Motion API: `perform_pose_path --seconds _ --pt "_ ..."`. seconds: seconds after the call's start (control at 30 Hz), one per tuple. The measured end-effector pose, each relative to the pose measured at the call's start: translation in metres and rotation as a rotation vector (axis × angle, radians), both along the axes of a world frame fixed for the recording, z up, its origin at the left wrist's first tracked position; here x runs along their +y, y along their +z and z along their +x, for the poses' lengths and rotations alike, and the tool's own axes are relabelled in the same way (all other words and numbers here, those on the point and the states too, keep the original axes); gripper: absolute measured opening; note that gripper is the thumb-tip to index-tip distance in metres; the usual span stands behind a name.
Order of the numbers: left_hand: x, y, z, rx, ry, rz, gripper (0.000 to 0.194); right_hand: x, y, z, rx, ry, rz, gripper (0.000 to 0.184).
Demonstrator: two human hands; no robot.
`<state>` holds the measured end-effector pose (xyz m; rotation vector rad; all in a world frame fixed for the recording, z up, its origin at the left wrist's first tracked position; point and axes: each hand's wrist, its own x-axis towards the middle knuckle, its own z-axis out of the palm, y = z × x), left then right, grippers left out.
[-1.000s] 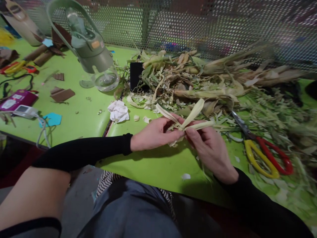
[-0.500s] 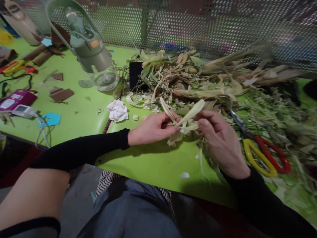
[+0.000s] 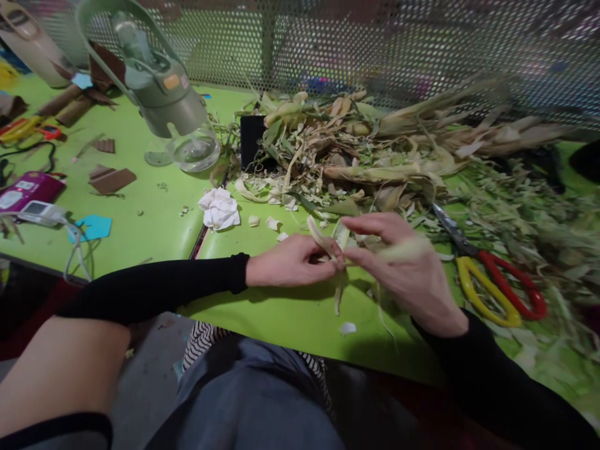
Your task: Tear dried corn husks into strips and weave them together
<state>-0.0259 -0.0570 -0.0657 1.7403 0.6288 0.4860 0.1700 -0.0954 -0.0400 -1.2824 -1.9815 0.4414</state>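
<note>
My left hand (image 3: 300, 259) pinches a small bunch of pale corn husk strips (image 3: 341, 235) between thumb and fingers, low over the green table. One strip stands up from the pinch and another hangs below it. My right hand (image 3: 403, 269) is close against the bunch from the right, partly blurred. Its index finger and thumb are spread apart, their tips near the strips. A pale smear crosses the back of this hand, too blurred to name. Beside it on the right lie scissors (image 3: 490, 284) with one yellow and one red handle.
A heap of corn husks (image 3: 365, 144) covers the back, with shreds (image 3: 539, 219) spread rightward. Crumpled white paper (image 3: 219, 209), a tilted green-lidded bottle (image 3: 173, 106) and a purple device (image 3: 30, 192) with a cable are leftward. A perforated metal screen (image 3: 300, 50) stands behind.
My right hand first pinched the strips, moved off to the right, then came back toward the bunch with fingers apart. The husk strips in my left hand have shifted, and one now hangs down.
</note>
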Motion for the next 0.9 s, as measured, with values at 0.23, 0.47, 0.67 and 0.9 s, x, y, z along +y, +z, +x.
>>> perform_pose_path --seconds 0.23,0.47,0.67,0.9 --pt "-0.005 0.004 0.005 -0.047 0.002 -0.063 0.018 -0.003 -0.006 -0.006 0.189 -0.038 -0.112 0.015" --pt "-0.009 0.005 0.001 0.042 -0.067 -0.019 0.023 -0.007 -0.007 -0.012 0.488 -0.086 -0.374 0.024" --pt "-0.015 0.004 0.003 0.035 -0.100 -0.076 0.033 -0.005 -0.005 -0.014 0.493 -0.080 -0.426 0.029" --pt "-0.011 0.002 0.003 -0.066 -0.076 -0.309 0.027 -0.008 -0.004 -0.014 0.669 -0.086 -0.521 0.027"
